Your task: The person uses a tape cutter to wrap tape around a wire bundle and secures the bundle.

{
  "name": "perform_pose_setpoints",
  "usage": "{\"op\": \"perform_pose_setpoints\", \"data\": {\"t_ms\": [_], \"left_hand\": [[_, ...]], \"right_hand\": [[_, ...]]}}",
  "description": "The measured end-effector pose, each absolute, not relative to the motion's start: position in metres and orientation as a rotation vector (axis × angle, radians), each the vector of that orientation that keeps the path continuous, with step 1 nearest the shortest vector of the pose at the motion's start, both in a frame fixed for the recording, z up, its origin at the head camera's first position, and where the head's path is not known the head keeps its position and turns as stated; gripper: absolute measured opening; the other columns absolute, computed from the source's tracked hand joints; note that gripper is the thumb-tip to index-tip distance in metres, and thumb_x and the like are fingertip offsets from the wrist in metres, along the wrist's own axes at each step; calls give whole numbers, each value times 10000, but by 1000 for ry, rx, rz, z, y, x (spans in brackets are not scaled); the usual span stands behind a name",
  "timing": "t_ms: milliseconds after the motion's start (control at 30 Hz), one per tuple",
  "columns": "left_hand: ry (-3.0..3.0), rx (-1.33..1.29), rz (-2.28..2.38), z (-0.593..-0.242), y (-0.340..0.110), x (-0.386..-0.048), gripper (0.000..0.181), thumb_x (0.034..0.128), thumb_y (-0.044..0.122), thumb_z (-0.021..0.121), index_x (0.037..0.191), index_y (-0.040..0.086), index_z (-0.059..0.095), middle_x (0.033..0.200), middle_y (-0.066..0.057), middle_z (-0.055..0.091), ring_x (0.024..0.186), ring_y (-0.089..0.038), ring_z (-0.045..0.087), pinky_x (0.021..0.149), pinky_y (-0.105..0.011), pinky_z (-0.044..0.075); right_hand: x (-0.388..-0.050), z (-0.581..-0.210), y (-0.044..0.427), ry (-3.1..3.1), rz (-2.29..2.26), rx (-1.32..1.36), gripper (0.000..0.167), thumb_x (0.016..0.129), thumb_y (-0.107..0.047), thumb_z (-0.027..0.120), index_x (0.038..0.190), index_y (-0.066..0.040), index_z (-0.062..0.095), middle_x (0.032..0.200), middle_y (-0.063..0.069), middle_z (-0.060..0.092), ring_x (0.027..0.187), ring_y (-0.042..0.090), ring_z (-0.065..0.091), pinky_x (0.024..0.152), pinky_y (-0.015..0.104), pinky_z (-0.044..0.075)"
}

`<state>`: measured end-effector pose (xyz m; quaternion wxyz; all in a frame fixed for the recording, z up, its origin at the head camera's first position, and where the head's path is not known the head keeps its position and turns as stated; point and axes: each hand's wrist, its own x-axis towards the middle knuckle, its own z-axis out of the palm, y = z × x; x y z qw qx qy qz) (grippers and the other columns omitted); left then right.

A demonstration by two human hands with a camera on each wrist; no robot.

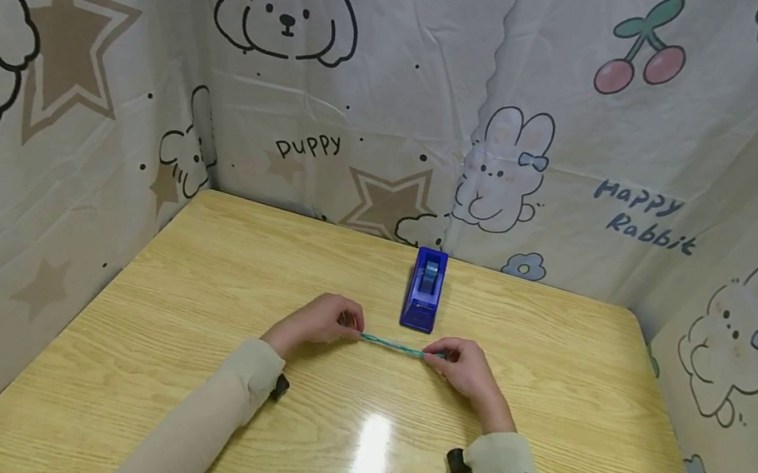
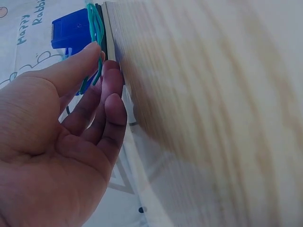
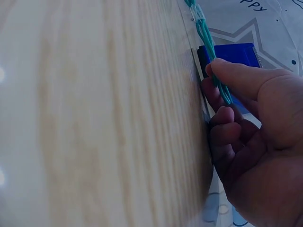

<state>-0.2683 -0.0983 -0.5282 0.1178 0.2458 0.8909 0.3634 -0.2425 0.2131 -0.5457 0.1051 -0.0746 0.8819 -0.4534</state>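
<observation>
A thin bundle of looped teal cord [image 1: 393, 346] is stretched straight between the two hands, just above the table. My left hand [image 1: 325, 318] pinches its left end between thumb and fingertips, and loose strands stick out past the thumb in the left wrist view. The right hand [image 1: 466, 367] pinches the other end, where folded loops [image 3: 226, 94] show below the thumb. A clear, shiny band [image 3: 198, 12], which looks like tape, wraps the bundle between the hands. Behind the cord stands a blue tape dispenser [image 1: 424, 291] with a roll in it, touched by neither hand.
The light wooden table [image 1: 270, 251] reaches to fabric curtains [image 1: 387, 103] printed with cartoon animals at the back and sides. A bright light reflection lies on the table's near part. Small black devices [image 1: 458, 462] sit at both sleeve cuffs.
</observation>
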Motion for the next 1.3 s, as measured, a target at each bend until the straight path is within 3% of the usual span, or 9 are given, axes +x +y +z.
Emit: {"op": "perform_pose_setpoints", "data": {"t_ms": [267, 733, 1300], "left_hand": [[2617, 727, 1043, -529, -98, -268, 51, 919, 108, 795, 926, 130, 748, 893, 15, 694, 825, -99, 604, 793, -297, 519], [2615, 747, 1012, -531, -99, -268, 97, 900, 116, 817, 929, 167, 740, 902, 26, 679, 836, -115, 585, 800, -308, 509], [2598, 727, 1023, -530, -100, -267, 99, 901, 132, 819, 942, 150, 731, 875, 21, 655, 820, -130, 571, 790, -317, 493]], "right_hand": [[-244, -547, 214, 2598, -1323, -221, 91, 929, -142, 786, 1010, -114, 816, 1003, 47, 733, 813, 186, 530, 716, 305, 436], [-243, -546, 215, 2576, -1329, -242, 106, 910, -81, 793, 1015, -78, 802, 952, 42, 739, 829, 159, 607, 725, 270, 483], [-243, -544, 215, 2595, -1293, -247, 144, 913, -129, 801, 1053, -98, 793, 973, 46, 737, 835, 170, 596, 722, 278, 474]]}}
